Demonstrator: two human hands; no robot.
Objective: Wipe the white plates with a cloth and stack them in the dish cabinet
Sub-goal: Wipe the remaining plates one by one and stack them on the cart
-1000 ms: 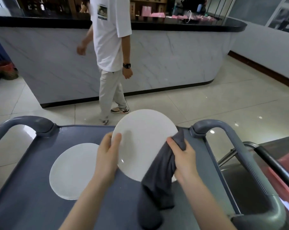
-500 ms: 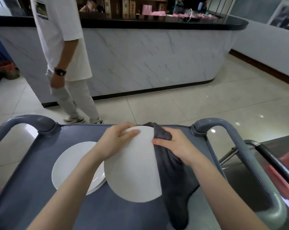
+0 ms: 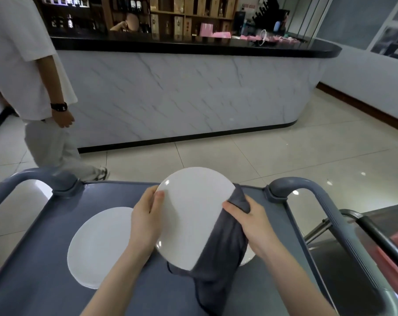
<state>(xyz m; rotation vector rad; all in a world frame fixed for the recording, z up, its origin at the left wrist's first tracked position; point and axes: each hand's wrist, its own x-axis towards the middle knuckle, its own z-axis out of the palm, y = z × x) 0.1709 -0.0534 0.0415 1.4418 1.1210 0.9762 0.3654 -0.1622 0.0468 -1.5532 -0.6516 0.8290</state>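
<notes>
A white plate (image 3: pixel 189 213) is tilted up above the grey cart top (image 3: pixel 33 281). My left hand (image 3: pixel 145 222) grips its left rim, thumb on the face. My right hand (image 3: pixel 250 222) holds a dark grey cloth (image 3: pixel 218 258) wrapped over the plate's right edge; the cloth hangs down below the plate. More white plates (image 3: pixel 100 245) lie stacked on the cart to the left. A sliver of another white plate (image 3: pixel 247 256) shows under the cloth on the right. No dish cabinet is in view.
The cart has raised grey handles at the left (image 3: pixel 33 179) and right (image 3: pixel 307 190). A person in white (image 3: pixel 29 87) walks on the tiled floor at the left. A marble-fronted bar counter (image 3: pixel 182 94) stands ahead. A metal surface (image 3: pixel 353 258) adjoins the cart's right side.
The plate has tipped up toward me again and my left hand moved from its top edge to its left rim. The cloth slid to the right edge. The walking person moved further left.
</notes>
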